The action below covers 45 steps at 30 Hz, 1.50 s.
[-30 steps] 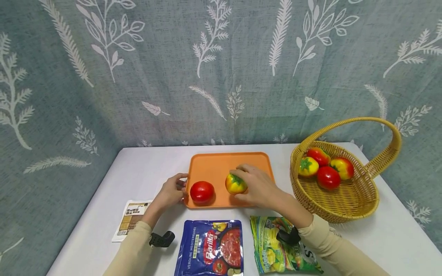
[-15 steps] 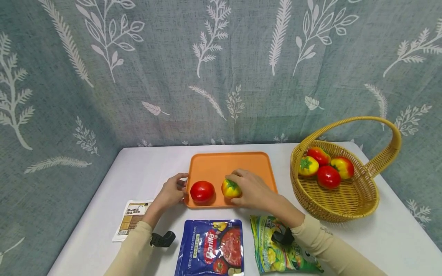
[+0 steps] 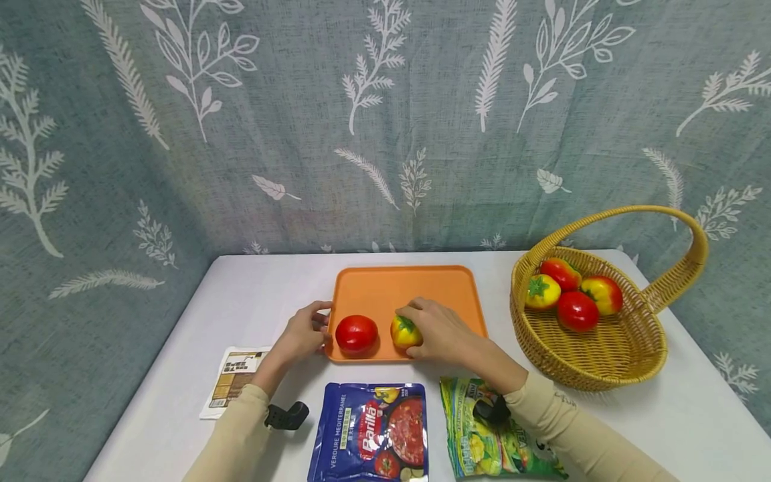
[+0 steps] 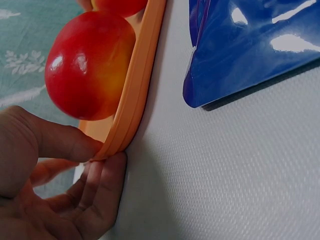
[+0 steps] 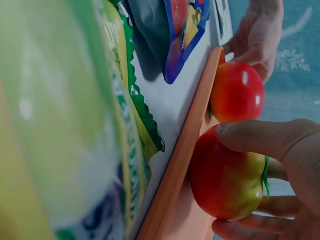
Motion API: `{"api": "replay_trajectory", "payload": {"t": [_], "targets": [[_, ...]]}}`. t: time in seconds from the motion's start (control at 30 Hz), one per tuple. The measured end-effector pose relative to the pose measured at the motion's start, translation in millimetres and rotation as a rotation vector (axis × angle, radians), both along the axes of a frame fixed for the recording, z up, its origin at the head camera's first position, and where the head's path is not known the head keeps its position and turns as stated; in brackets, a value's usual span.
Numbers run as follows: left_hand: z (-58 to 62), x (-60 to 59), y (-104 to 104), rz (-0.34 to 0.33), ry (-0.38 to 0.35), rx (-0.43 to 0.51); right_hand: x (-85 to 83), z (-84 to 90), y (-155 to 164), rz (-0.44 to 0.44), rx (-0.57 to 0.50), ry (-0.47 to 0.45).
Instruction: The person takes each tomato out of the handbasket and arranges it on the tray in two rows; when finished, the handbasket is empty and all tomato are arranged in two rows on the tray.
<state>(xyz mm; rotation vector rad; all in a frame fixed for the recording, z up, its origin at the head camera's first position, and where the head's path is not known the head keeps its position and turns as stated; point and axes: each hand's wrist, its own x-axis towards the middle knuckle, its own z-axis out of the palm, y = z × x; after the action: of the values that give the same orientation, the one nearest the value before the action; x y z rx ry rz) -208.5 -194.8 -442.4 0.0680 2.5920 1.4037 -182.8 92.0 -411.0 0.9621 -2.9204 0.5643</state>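
An orange tray lies on the white table. My left hand pinches its left edge, with the thumb on the rim and the other fingers against the outside. Just beside that hand, a red tomato rests in the tray's front left corner. My right hand holds a red and yellow tomato with a green calyx, low over the tray's front part. In the right wrist view the thumb lies on this tomato's side while the fingers reach round it; the two tomatoes stand close together there.
A wicker basket with a tall handle holds several red and yellow tomatoes at the right. In front of the tray lie a blue Barilla pouch and a green bag. A brown and white packet lies by the left forearm.
My right hand has moved left and slightly nearer with its tomato, toward the red tomato, during the first half second. The left hand keeps its place at the tray edge.
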Motion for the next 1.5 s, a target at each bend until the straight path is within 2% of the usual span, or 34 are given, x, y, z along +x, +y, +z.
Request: {"api": "replay_trajectory", "payload": {"t": [0.47, 0.73, 0.97, 1.23, 1.5], "targets": [[-0.1, -0.4, -1, -0.004, 0.006, 0.015, 0.3, 8.8, 6, -0.008, -0.013, -0.030], [-1.0, -1.1, -1, 0.002, -0.005, 0.005, 6.8, 19.7, 14, -0.018, 0.003, 0.011], [-0.1, -1.3, -2, -0.002, -0.001, 0.003, 18.5, 28.7, 24, 0.008, -0.005, 0.097], [-0.9, -2.6, -2, -0.017, 0.009, 0.001, 30.9, 33.2, 41, -0.007, 0.007, 0.129], [-2.4, -2.3, -2, -0.025, 0.017, 0.008, 43.4, 35.0, 51, 0.018, -0.006, 0.189]]}}
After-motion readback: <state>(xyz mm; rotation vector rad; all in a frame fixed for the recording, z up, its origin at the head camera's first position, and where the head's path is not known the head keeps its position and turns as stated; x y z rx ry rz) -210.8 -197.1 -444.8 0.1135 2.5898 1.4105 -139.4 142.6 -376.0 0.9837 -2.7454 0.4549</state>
